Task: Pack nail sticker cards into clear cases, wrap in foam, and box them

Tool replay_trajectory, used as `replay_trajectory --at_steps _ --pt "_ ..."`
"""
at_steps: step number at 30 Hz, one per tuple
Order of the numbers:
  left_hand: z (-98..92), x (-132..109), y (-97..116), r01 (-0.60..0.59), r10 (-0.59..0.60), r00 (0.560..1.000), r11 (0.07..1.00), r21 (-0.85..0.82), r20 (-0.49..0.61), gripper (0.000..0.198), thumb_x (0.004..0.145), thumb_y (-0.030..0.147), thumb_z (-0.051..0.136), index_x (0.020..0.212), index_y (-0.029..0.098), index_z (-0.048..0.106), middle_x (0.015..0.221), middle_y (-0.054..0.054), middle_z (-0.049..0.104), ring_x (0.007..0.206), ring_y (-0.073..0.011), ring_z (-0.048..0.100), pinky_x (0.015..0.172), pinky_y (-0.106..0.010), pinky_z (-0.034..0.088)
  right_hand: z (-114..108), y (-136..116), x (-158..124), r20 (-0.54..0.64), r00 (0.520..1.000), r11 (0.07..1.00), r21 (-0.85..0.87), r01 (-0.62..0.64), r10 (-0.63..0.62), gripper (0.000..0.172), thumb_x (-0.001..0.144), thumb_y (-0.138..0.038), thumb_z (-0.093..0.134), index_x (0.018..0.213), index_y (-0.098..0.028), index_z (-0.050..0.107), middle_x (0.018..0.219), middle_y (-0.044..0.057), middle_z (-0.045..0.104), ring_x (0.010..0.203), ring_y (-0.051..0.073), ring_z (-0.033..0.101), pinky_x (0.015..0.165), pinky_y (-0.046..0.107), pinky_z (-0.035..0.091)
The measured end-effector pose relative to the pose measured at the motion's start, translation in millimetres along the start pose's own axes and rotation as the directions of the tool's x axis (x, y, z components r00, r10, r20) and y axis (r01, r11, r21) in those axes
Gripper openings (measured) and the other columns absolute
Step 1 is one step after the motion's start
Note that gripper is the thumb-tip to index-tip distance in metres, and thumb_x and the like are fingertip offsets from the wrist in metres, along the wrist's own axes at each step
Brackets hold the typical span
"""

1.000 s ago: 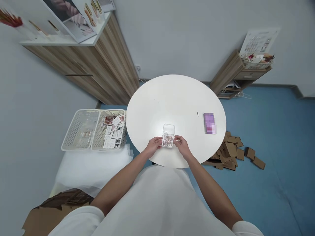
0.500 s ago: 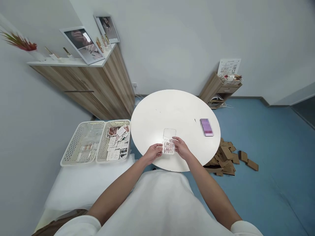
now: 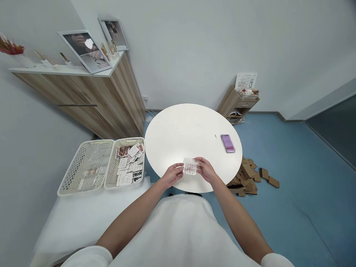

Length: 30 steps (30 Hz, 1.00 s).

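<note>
A small clear plastic case [image 3: 190,167] with rows of pinkish false nails inside is held up over the near part of the white oval table [image 3: 189,126]. My left hand [image 3: 174,174] grips its left edge between thumb and fingers. On the opposite side, my right hand [image 3: 205,169] has its fingers along the right edge and upper corner. The lid no longer stands upright behind the case and seems to lie over the nails; whether it is latched I cannot tell.
To the left, a white basket [image 3: 144,167] holds cards and nail packets, beside another basket [image 3: 61,181] of clear cases. A pixelated purple object [image 3: 228,143] lies on the table's right side. Flattened brown cardboard boxes [image 3: 247,172] are heaped on the floor at right.
The case's clear lid has swung down from upright onto the case, with my right hand at its edge. The camera view has turned slightly right.
</note>
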State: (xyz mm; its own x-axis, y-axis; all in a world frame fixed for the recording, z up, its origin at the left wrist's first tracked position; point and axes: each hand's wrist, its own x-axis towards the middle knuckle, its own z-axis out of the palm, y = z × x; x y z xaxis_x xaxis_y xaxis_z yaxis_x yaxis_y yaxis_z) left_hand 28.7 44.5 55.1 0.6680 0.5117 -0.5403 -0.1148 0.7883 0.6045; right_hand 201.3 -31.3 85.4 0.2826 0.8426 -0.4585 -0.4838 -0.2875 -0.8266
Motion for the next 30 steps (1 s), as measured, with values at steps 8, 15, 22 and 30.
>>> replay_trajectory --at_steps 8,15,22,30 --pt "13.1 -1.4 -1.6 -0.068 0.066 0.995 0.997 -0.029 -0.069 0.029 0.062 0.021 0.072 0.086 0.017 0.058 0.071 0.0 0.059 0.059 -0.0049 0.054 0.059 -0.018 0.045 3.3 1.3 -26.5 -0.028 0.999 0.999 0.03 -0.032 0.033 0.041 0.068 -0.042 0.06 0.104 -0.029 0.047 0.101 0.003 0.061 0.082 0.017 0.063 0.07 0.034 0.051" --pt "27.9 -1.3 -8.2 -0.117 0.116 0.989 0.993 -0.002 -0.09 0.035 0.061 0.026 0.072 0.091 0.017 0.056 0.078 -0.003 0.06 0.065 -0.0071 0.055 0.063 -0.021 0.044 -11.6 8.9 -37.3 -0.068 0.997 0.999 0.037 -0.022 0.025 0.041 0.062 -0.036 0.069 0.096 -0.024 0.049 0.089 0.002 0.059 0.079 0.017 0.063 0.079 0.037 0.049" --pt "46.2 -4.1 -22.1 -0.162 0.197 0.974 0.952 0.259 -0.115 0.036 0.069 0.039 0.062 0.1 0.021 0.057 0.101 -0.006 0.058 0.088 -0.0137 0.055 0.071 -0.024 0.041 -30.1 1.3 -33.9 -0.125 0.992 1.0 -0.015 0.015 -0.017 0.034 0.057 -0.033 0.071 0.081 -0.022 0.049 0.079 -0.002 0.056 0.072 0.012 0.058 0.075 0.034 0.051" --pt "65.4 -2.2 -33.9 -0.207 0.243 0.97 0.874 0.441 -0.025 0.046 0.069 0.043 0.061 0.106 0.016 0.055 0.087 -0.008 0.064 0.084 -0.0173 0.058 0.08 -0.03 0.038 -51.7 -3.7 -28.5 -0.077 0.996 0.998 -0.037 0.049 -0.052 0.034 0.057 -0.036 0.071 0.08 -0.022 0.049 0.082 0.0 0.055 0.079 0.015 0.057 0.075 0.035 0.051"
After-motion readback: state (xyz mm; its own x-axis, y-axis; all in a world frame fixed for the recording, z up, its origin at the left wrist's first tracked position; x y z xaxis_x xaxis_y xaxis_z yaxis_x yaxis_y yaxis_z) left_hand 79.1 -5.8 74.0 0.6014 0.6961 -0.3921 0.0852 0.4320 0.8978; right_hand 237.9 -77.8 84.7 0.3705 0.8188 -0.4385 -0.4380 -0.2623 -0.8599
